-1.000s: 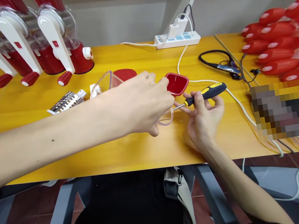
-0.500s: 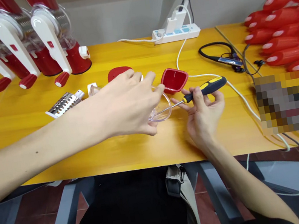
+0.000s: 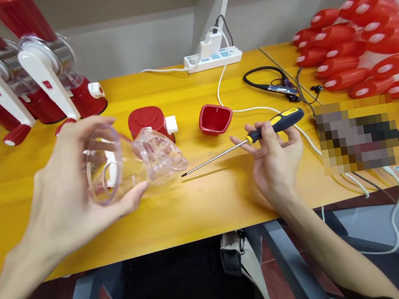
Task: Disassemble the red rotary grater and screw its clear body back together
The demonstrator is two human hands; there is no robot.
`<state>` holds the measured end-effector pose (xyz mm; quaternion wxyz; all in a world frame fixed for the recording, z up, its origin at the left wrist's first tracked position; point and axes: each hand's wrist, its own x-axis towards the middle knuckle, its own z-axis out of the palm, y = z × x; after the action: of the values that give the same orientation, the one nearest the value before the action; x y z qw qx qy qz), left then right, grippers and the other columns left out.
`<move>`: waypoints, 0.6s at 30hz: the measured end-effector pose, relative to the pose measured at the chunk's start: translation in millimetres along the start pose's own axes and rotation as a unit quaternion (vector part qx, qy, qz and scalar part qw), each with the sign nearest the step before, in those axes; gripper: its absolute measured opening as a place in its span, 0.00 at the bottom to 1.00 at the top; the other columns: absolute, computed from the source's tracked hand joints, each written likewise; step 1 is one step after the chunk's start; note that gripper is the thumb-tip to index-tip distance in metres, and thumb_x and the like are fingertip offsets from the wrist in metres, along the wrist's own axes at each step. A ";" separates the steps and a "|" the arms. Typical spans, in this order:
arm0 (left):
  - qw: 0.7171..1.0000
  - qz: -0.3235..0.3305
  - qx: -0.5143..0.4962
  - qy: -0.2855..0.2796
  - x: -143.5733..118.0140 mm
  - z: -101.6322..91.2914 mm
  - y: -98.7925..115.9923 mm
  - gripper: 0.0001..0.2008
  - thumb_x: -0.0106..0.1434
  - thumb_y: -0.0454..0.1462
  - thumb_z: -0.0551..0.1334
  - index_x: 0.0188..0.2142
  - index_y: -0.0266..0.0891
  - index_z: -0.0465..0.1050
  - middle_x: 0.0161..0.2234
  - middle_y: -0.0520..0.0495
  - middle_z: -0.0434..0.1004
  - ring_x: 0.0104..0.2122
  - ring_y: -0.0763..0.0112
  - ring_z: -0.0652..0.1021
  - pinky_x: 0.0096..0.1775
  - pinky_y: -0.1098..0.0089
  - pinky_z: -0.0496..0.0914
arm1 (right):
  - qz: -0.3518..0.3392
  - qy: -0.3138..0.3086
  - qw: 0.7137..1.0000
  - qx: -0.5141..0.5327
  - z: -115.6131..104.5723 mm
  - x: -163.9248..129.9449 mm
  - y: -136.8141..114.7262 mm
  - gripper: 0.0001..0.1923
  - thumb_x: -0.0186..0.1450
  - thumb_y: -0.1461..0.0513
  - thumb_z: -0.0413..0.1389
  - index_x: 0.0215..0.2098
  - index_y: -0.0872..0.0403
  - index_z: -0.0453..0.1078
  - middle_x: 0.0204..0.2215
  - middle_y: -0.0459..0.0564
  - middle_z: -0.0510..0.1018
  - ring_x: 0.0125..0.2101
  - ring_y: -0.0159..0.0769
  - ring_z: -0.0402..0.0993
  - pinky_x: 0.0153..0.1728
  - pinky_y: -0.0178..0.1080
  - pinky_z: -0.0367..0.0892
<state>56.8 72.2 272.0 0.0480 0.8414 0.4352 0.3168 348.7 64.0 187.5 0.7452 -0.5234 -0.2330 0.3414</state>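
My left hand [image 3: 71,186] is wrapped round the wide ring of a clear plastic grater housing [image 3: 161,158], which is tilted with its narrower part toward the right. In my right hand [image 3: 275,157] is a screwdriver [image 3: 219,156] with a dark blue and yellow handle; its tip points left, apart from the housing. Behind them a red base [image 3: 146,120] with a white knob [image 3: 171,124] rests on the table. A small red tray-like cup [image 3: 215,118] sits right of it. One tiny screw-like bit [image 3: 210,153] lies near the screwdriver shaft.
Several assembled rotary graters [image 3: 44,68] stand at the back left. A power strip [image 3: 213,60] with white cables is at the back. Neckband earphones [image 3: 277,86] and a pile of red handles [image 3: 362,45] are to the right, near a blurred-out patch.
My left hand has moved left and turned, carrying the clear housing away from the screwdriver tip. This uncovers the red base. The right hand keeps its hold, and the view has shifted slightly.
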 end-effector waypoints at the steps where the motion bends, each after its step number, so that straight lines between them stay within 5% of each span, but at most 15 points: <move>1: 0.998 -0.024 -0.047 0.039 -10.0 5.0 -3.3 0.40 0.55 0.52 0.70 0.63 0.49 0.60 0.55 0.44 0.70 0.47 0.53 0.77 0.52 0.48 0.74 | -0.005 0.007 1.000 0.001 -2.7 2.1 -2.4 0.39 0.53 0.43 0.59 0.52 0.52 0.48 0.40 0.38 0.69 0.41 0.11 0.74 0.57 0.48 0.78; 4: 0.977 -0.066 -0.153 0.133 -36.7 28.5 -10.3 0.34 0.55 0.47 0.72 0.59 0.52 0.61 0.54 0.47 0.68 0.52 0.53 0.75 0.53 0.47 0.75 | -0.016 0.029 0.999 0.003 -9.9 7.2 -6.0 0.38 0.54 0.43 0.58 0.52 0.53 0.50 0.40 0.38 0.69 0.41 0.10 0.73 0.57 0.50 0.77; 7: 0.957 -0.104 -0.215 0.164 -51.3 53.2 -16.3 0.30 0.58 0.47 0.70 0.55 0.51 0.60 0.54 0.46 0.67 0.54 0.55 0.74 0.54 0.48 0.74 | -0.017 0.047 0.999 0.002 -15.4 9.4 -5.2 0.38 0.55 0.43 0.58 0.55 0.53 0.50 0.42 0.40 0.69 0.41 0.10 0.72 0.55 0.49 0.78; 12: 0.951 -0.084 -0.225 0.194 -53.4 68.6 -27.4 0.33 0.57 0.51 0.71 0.55 0.49 0.57 0.55 0.44 0.67 0.57 0.53 0.74 0.59 0.48 0.71 | -0.024 0.075 0.997 0.003 -23.6 9.4 -3.6 0.43 0.60 0.45 0.54 0.66 0.55 0.45 0.46 0.49 0.69 0.44 0.10 0.69 0.54 0.32 0.79; 18: 0.993 -0.082 -0.084 0.035 -79.6 48.2 -7.1 0.34 0.57 0.54 0.71 0.56 0.46 0.59 0.52 0.39 0.72 0.53 0.50 0.77 0.47 0.54 0.77 | -0.069 0.114 0.991 0.011 -36.3 10.9 -15.6 0.42 0.61 0.47 0.53 0.66 0.56 0.45 0.45 0.50 0.68 0.45 0.11 0.68 0.51 0.32 0.79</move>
<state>46.1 25.3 192.1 0.1289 0.7846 0.4759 0.3759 385.6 46.3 189.6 0.7945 -0.5333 -0.1780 0.2298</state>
